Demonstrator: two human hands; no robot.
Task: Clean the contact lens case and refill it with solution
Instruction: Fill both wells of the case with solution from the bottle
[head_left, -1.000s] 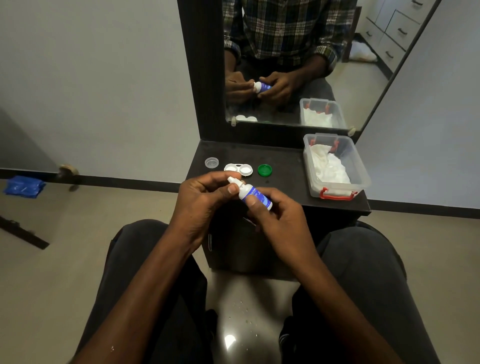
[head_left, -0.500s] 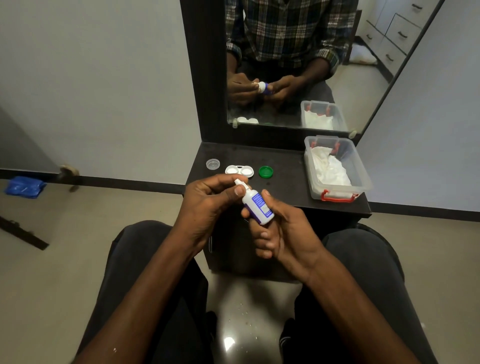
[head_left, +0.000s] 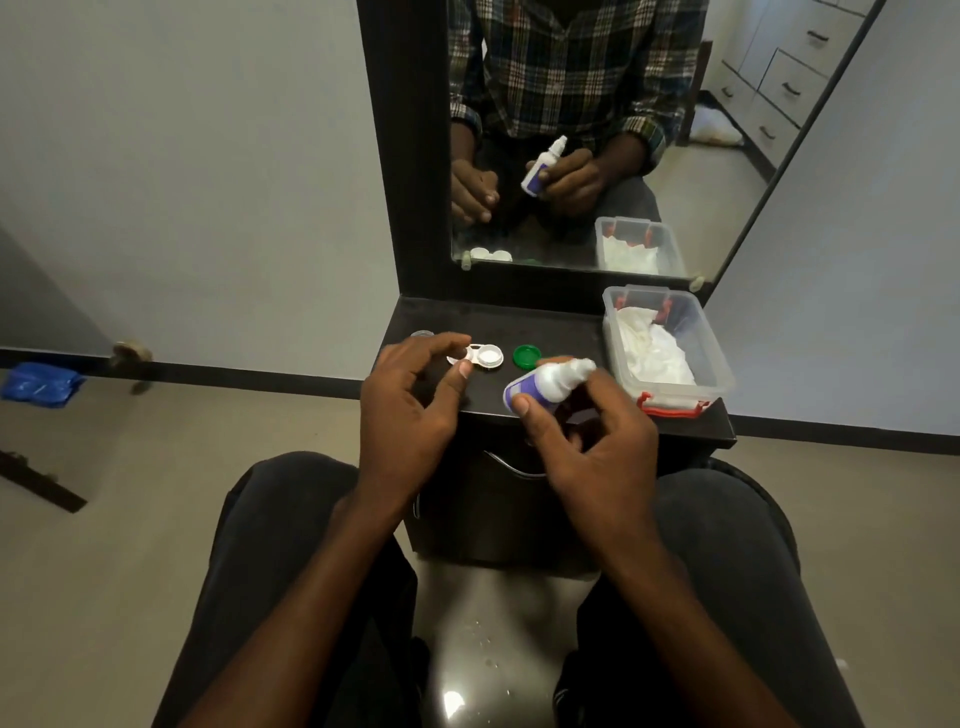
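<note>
The white contact lens case (head_left: 488, 357) lies open on the dark shelf (head_left: 566, 332). Its right well shows; its left well is partly behind my left hand (head_left: 410, 400). That hand hovers over the case with thumb and forefinger apart, and nothing shows between them. Just right of it, my right hand (head_left: 597, 441) grips the small white solution bottle with the purple label (head_left: 540, 382), which is tilted with its base towards me and its tip pointing away. A green lid (head_left: 526, 356) lies next to the case, just beyond the bottle.
A clear plastic tub (head_left: 719, 364) with white tissue and red clips stands at the shelf's right end. A small clear lid (head_left: 422, 334) peeks out behind my left fingers. The mirror (head_left: 571, 156) rises behind the shelf. My knees flank the cabinet.
My hands have separated. The left hand let go of the bottle's top and moved up over the lens case. The right hand carried the bottle forward over the shelf edge.
</note>
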